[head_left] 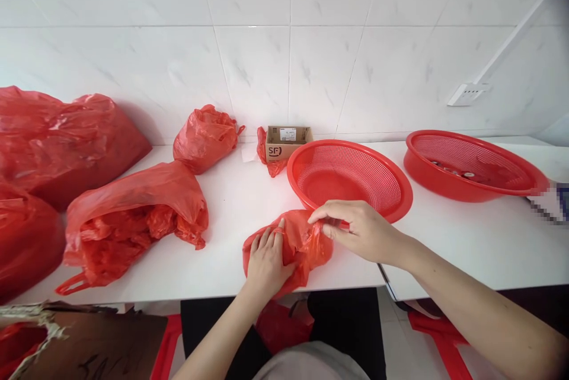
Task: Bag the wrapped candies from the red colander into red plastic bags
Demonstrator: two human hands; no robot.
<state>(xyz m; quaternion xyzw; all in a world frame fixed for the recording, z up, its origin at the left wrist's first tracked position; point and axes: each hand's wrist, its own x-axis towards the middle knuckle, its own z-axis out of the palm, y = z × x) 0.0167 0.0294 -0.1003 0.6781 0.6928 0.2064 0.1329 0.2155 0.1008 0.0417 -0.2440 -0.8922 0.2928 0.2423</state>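
A bulging red plastic bag [291, 240] lies at the front edge of the white table. My left hand [269, 258] grips its left side from above, fingers bent over the plastic and thumb apart. My right hand [355, 229] pinches the gathered plastic at the bag's upper right between thumb and fingers. What the bag contains is hidden. Just behind it stands a red perforated basket [293, 181], with nothing visible inside, and my right hand covers part of its near rim.
Several filled red bags, including an open-mouthed one [133, 184], stand at left. A small cardboard box [280, 152] sits by the tiled wall. At right, another red basket [444, 184] holds small items. A torn carton [106, 338] stands below the table's front left edge.
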